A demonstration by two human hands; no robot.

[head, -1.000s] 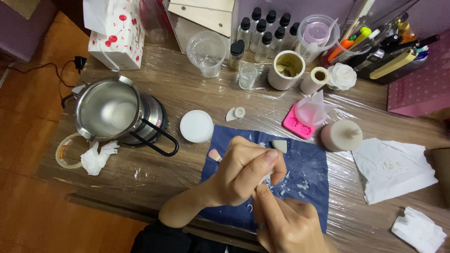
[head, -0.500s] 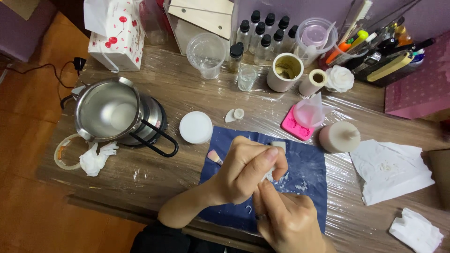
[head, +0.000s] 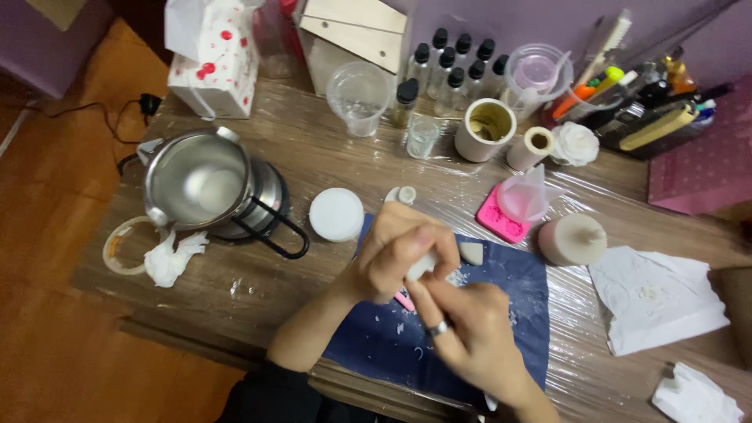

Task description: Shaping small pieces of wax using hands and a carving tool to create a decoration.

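Both hands are meeting over the blue mat [head: 470, 329], which is lying on the plastic-wrapped table [head: 329, 149]. The left hand [head: 395, 254] is closing its fingers round a small white piece [head: 421, 266], pinching it at the tips. The right hand [head: 470, 333], wearing a ring [head: 439, 327], is curling in from below and touching the same piece with its fingertips (how firmly it is gripping, I cannot tell). A pink tool [head: 405, 300] is poking out just under the left hand, though which hand is holding it is hidden. White crumbs [head: 458, 278] are lying scattered on the mat around the hands.

Just beside the left hand, another pale piece [head: 471, 252] is resting on the mat's top edge. A white round lid [head: 337, 214] is sitting near the mat's left corner, and a steel pot [head: 200, 184] on its black stand is standing farther left, with a crumpled tissue [head: 172, 254] in front of it. To the right, a pink mould [head: 497, 219] is sitting under a clear cup [head: 526, 194], next to a pale candle [head: 572, 239] and a white paper sheet [head: 658, 294].
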